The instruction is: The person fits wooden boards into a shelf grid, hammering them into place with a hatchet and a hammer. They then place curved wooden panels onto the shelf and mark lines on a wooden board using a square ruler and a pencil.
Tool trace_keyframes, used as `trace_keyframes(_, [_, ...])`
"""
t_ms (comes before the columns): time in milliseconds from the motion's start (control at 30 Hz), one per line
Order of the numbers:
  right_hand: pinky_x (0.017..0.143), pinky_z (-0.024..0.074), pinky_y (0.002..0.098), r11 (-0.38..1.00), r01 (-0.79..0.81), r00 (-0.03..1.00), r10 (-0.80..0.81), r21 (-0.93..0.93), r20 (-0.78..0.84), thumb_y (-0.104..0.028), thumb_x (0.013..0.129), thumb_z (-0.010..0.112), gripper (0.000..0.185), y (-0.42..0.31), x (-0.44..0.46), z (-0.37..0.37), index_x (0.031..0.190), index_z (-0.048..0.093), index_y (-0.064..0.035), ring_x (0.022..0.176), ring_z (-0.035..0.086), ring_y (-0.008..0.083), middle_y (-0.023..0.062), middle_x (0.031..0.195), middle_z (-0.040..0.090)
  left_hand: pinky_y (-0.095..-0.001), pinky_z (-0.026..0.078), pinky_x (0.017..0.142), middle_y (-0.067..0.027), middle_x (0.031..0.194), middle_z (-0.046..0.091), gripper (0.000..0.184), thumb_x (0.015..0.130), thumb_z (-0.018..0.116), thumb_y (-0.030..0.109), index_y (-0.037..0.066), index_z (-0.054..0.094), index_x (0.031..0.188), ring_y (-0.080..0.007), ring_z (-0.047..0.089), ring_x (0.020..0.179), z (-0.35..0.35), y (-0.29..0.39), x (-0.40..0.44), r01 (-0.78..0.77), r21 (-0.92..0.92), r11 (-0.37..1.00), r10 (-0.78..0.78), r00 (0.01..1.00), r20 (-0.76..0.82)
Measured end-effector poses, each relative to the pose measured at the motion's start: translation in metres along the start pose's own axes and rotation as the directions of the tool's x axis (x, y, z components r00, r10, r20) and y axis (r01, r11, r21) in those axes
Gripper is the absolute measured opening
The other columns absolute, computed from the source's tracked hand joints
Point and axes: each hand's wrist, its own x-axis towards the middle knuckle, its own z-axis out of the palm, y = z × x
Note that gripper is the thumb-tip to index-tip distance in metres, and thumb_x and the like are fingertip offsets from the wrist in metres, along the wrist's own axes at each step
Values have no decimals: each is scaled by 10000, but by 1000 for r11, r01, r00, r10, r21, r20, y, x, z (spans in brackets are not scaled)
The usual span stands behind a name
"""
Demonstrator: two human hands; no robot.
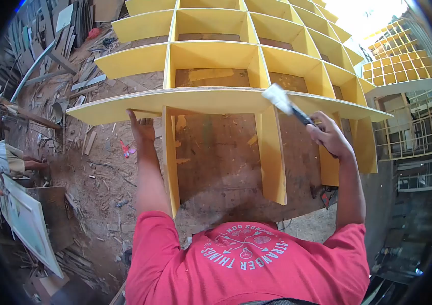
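A long yellow board (211, 101) runs across the front of a large yellow wooden grid of crossed panels. My left hand (144, 128) grips this board near its left end, its thumb side against the near face and part of the fingers hidden. Closed around a dark handle, my right hand (332, 136) holds a tool (280, 100) with a broad pale head, at the board's right half. Blur hides whether it is a hammer or a brush. Below the board, upright yellow panels (272, 157) extend toward my chest.
A brown wooden surface (216, 157) lies beneath the grid. At left, a bent-over person (2, 160) handles a pale panel (27, 218). Wood scraps and sawdust (99, 168) cover the ground near a red object (125, 149). More yellow grids (399, 68) stand at far right.
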Motion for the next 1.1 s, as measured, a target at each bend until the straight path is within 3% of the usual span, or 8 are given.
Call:
trace_keyframes(67, [640, 529, 292, 901, -41, 997, 66, 431, -42, -371, 1104, 636, 321, 2, -19, -3, 1198, 604, -65, 681, 649, 125, 38, 806, 648, -499, 120, 1334, -231, 1736, 245, 1179, 878, 778, 733, 79, 259, 1711, -349, 181, 1635, 4, -3, -5, 7, 74, 997, -5, 1000, -27])
trace_keyframes(167, [573, 503, 237, 788, 124, 967, 40, 603, -251, -386, 1151, 548, 327, 14, -29, 6, 1281, 556, -85, 647, 631, 81, 24, 803, 644, -496, 231, 1311, -208, 1667, 403, 1035, 947, 776, 620, 37, 330, 1675, -324, 351, 1555, 13, 12, -33, -38, 223, 974, 60, 994, -96])
trace_keyframes(333, [473, 503, 301, 893, -158, 823, 354, 421, -443, -515, 1172, 392, 544, 48, -18, 35, 1172, 662, -42, 506, 589, 112, 34, 683, 622, -493, 415, 1212, -152, 1355, 660, 538, 1050, 713, 375, 31, 568, 1437, -273, 604, 1281, 92, 47, -139, -541, 395, 743, 469, 841, 270])
trace_keyframes(400, [472, 510, 321, 907, -234, 799, 385, 350, -462, -504, 1173, 392, 547, 69, -10, 47, 1211, 656, -27, 502, 600, 130, 46, 675, 624, -542, 450, 1178, -130, 1268, 676, 373, 1064, 681, 307, 48, 613, 1323, -249, 625, 1198, 139, 57, -221, -657, 271, 703, 437, 701, 563])
trace_keyframes(500, [478, 525, 355, 918, -285, 794, 387, 275, -469, -492, 1170, 401, 558, 66, -10, 50, 1257, 650, 0, 494, 618, 168, 75, 672, 634, -648, 445, 1154, -90, 1205, 634, 215, 1078, 626, 256, 84, 642, 1208, -233, 597, 1109, 207, 89, -347, -565, -113, 817, 278, 215, 936])
trace_keyframes(600, [474, 520, 354, 930, -294, 792, 367, 223, -488, -506, 1166, 411, 561, 63, -14, 56, 1226, 651, -3, 494, 616, 168, 73, 674, 632, -626, 448, 1153, -96, 1220, 639, 228, 1067, 637, 250, 80, 644, 1219, -239, 598, 1131, 243, 103, -425, -236, -285, 929, 267, -106, 958])
trace_keyframes(767, [473, 518, 360, 928, -196, 813, 335, 318, -476, -499, 1162, 435, 562, 91, -16, 51, 1226, 657, 13, 482, 615, 173, 85, 670, 637, -590, 454, 1151, -107, 1245, 649, 252, 1048, 655, 240, 73, 649, 1237, -251, 601, 1167, 252, 84, -497, 23, -295, 955, 293, -200, 935])
trace_keyframes(1100, [458, 488, 312, 890, -23, 871, 242, 455, -428, -524, 1101, 604, 524, 174, -83, -9, 950, 622, -23, 484, 601, 127, 32, 624, 615, -518, 464, 1147, -129, 1296, 667, 311, 1010, 692, 220, 59, 657, 1275, -273, 607, 1238, 318, -45, -608, 41, -223, 974, 225, -272, 936])
